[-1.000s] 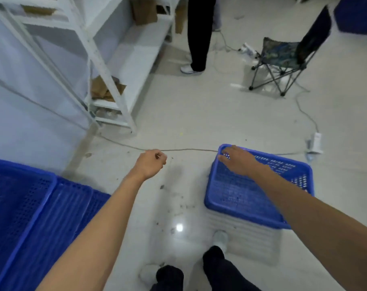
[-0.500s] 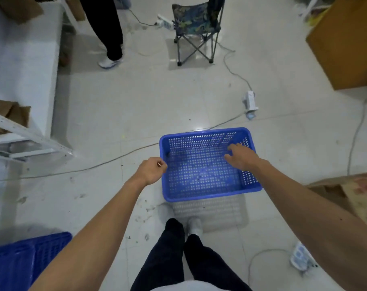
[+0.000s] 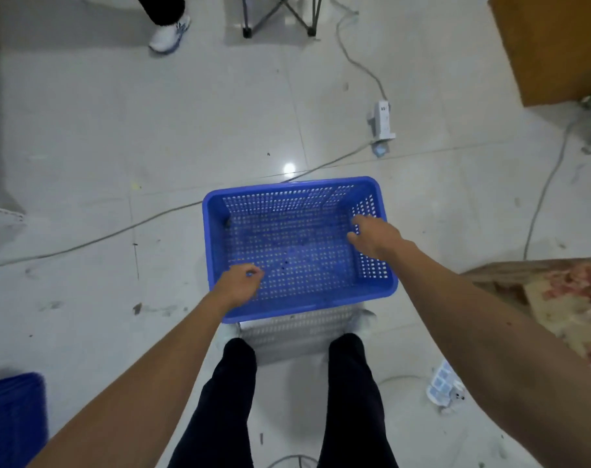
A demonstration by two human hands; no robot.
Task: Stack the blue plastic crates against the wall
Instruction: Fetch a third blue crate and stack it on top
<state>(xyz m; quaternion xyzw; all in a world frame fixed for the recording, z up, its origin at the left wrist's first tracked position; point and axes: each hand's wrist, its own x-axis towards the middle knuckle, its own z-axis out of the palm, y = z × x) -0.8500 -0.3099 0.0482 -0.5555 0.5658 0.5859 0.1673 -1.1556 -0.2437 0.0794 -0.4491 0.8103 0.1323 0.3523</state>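
Both hands now reach into the blue crate (image 3: 299,248): left hand (image 3: 240,285) loosely curled, right hand (image 3: 375,236) open, neither gripping. Light, stiff; lift by opposite rims.

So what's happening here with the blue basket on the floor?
A person is bending over an empty blue crate that sits on the tiled floor at their feet. Both bare hands are reaching for it: the left hand at the near left rim, the right hand against the right wall. Neither hand clearly grips it yet. More blue crates wait at the lower left edge. A white power strip and its cables lie just beyond.
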